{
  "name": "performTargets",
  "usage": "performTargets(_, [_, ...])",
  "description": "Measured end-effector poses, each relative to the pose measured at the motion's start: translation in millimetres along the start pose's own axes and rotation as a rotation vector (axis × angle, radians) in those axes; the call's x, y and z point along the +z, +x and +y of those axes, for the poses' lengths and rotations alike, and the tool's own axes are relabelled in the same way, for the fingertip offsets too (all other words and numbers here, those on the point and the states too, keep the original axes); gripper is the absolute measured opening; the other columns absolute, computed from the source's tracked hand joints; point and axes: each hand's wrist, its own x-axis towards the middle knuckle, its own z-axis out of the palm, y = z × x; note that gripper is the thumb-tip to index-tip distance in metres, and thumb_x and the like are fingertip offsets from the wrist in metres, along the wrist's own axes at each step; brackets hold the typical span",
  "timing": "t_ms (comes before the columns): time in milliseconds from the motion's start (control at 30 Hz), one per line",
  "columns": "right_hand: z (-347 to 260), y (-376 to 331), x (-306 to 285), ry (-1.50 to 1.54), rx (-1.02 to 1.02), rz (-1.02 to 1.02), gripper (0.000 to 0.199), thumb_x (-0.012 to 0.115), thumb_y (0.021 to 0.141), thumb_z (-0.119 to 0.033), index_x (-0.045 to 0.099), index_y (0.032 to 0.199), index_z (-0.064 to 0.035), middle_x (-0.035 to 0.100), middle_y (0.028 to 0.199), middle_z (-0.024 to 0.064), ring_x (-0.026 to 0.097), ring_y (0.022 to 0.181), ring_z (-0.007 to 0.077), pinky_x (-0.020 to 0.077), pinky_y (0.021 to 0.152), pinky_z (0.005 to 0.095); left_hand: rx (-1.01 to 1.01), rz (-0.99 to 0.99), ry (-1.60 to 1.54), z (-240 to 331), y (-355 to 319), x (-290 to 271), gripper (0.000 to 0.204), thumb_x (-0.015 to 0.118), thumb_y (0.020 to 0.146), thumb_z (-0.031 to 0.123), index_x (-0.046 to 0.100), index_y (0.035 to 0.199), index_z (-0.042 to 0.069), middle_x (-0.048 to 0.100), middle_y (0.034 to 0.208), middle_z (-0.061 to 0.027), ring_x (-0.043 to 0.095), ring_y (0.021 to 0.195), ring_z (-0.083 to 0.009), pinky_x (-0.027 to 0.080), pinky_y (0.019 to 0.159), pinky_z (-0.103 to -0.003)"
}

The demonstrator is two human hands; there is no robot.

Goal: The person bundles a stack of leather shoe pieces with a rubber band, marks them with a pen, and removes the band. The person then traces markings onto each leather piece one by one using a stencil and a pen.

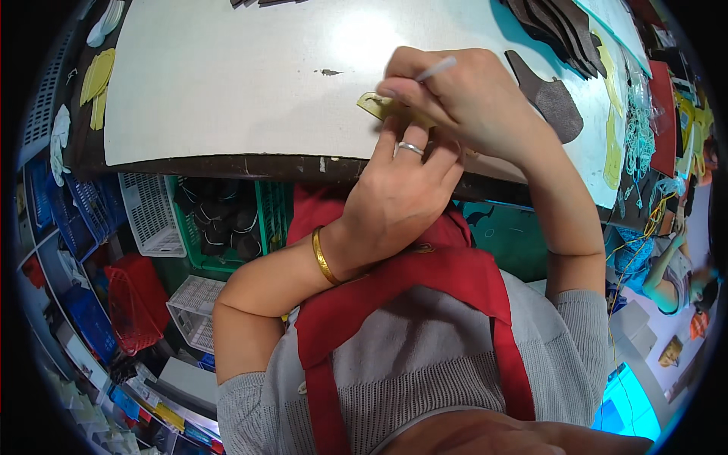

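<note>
My right hand (478, 95) is closed round a slim pale marking pen (437, 68), whose back end sticks up past the knuckles; its tip is hidden. Below it, a small yellow pattern piece (369, 107) lies at the near edge of the white tabletop (250, 98). The fingers of my left hand (400, 182) press on this piece and hold it; the thumb is out of sight. Much of the yellow piece is covered by both hands, so I cannot tell what lies under it. Right of my hands is a flat dark brown cut piece (550, 98).
A stack of dark brown pieces (557, 30) and yellow strips (612, 148) lie right, beside pale green cords (641, 129). More yellow pieces (96, 76) sit at the left edge. Under the table stand a white crate (154, 216) and a green crate (274, 227). Another person (675, 277) is far right.
</note>
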Motion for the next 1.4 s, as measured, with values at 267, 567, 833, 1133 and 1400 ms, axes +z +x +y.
performTargets(267, [7.0,-41.2,-45.0,-0.258,0.033,0.069,0.024,0.064,0.096,-0.03,0.064,0.089,-0.0074,0.063,0.068,0.0097,0.063,0.062,0.0301,0.0482,0.055,0.0387,-0.005,-0.041,0.022,0.2,1.3,2.3,0.041,0.062,0.078,0.014,0.069,0.116,0.0,0.062,0.106,-0.0108,0.059,0.093,-0.0265,0.057,0.091,-0.046])
performTargets(567, [4.9,-95.2,-50.6,-0.051,0.274,0.204,0.025,0.064,0.099,-0.029,0.064,0.089,-0.0052,0.063,0.065,0.0083,0.061,0.055,0.0279,0.0462,0.05,0.0366,-0.003,-0.04,-0.023,1.5,5.4,-1.5,0.036,0.062,0.079,0.013,0.069,0.112,0.0,0.064,0.11,-0.0107,0.06,0.092,-0.0271,0.058,0.087,-0.044])
performTargets(833, [-23.0,-102.2,-11.5,-0.41,0.244,0.312,0.02,0.063,0.099,-0.023,0.06,0.086,-0.0087,0.061,0.063,0.0089,0.062,0.054,0.0303,0.0475,0.05,0.0386,0.04,-0.076,0.027,-0.1,7.6,-2.1,0.035,0.062,0.079,0.011,0.069,0.112,0.002,0.064,0.112,-0.0084,0.06,0.093,-0.0277,0.055,0.081,-0.036])
performTargets(1133, [5.5,-58.7,-30.4,-0.252,0.584,0.098,0.028,0.057,0.1,-0.031,0.065,0.097,-0.0045,0.07,0.092,0.0145,0.068,0.089,0.0334,0.0519,0.078,0.0437,0.088,-0.059,0.084,-9.1,17.3,-4.1,0.02,0.061,0.077,0.012,0.066,0.095,0.006,0.061,0.093,-0.0048,0.061,0.086,-0.0212,0.053,0.062,-0.029])
performTargets(1400, [48.7,-122.3,-81.8,0.357,0.746,0.334,0.015,0.068,0.095,-0.017,0.071,0.099,-0.0024,0.071,0.084,0.0018,0.063,0.077,0.0077,0.0508,0.073,0.0255,0.022,0.117,-0.06,-86.0,49.5,9.5,0.02,0.064,0.082,0.009,0.06,0.1,0.003,0.065,0.099,-0.0124,0.064,0.091,-0.0321,0.055,0.075,-0.042])
